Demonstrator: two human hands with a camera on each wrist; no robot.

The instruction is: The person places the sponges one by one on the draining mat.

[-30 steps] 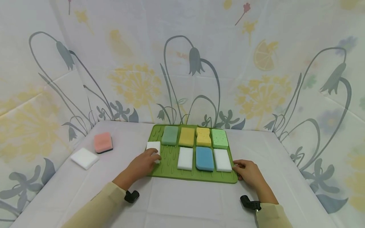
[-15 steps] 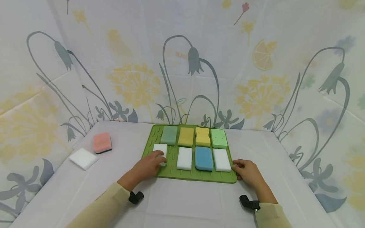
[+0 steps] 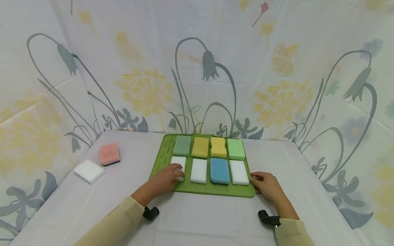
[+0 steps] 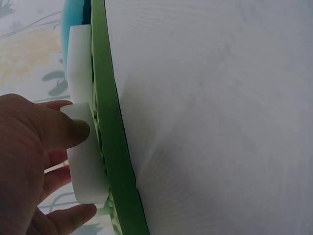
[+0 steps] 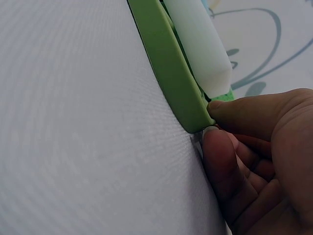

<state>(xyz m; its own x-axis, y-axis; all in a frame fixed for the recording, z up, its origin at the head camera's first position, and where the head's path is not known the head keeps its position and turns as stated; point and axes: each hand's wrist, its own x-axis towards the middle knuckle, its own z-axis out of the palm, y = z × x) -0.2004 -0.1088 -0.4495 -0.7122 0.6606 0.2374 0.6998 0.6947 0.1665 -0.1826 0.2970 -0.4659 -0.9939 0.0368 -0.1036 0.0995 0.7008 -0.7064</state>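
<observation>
My left hand [image 3: 163,179] grips a white sponge [image 3: 179,160] at the left of the front row on a ribbed green mat [image 3: 162,158]. In the left wrist view, the thumb lies on the near end of that sponge [image 4: 85,164] and the fingers reach round its sides; it sits low over the mat. At the mat's front right corner, my right hand [image 3: 267,186] pinches the edge of the mat [image 5: 171,73] between thumb and finger. The front row also has a white sponge [image 3: 198,171], a blue sponge [image 3: 220,171] and another white sponge [image 3: 239,172].
Along the mat's back row lie a grey-green sponge [image 3: 182,146], a mustard sponge [image 3: 200,147], a yellow notched sponge [image 3: 218,147] and a light green sponge [image 3: 236,149]. Left on the table are a pink sponge [image 3: 109,153] with a dark underside and a flat white sponge [image 3: 89,171].
My left hand has moved right along the mat with the white sponge, bringing it close beside the neighbouring white sponge. My right hand has stayed at the mat's corner.
</observation>
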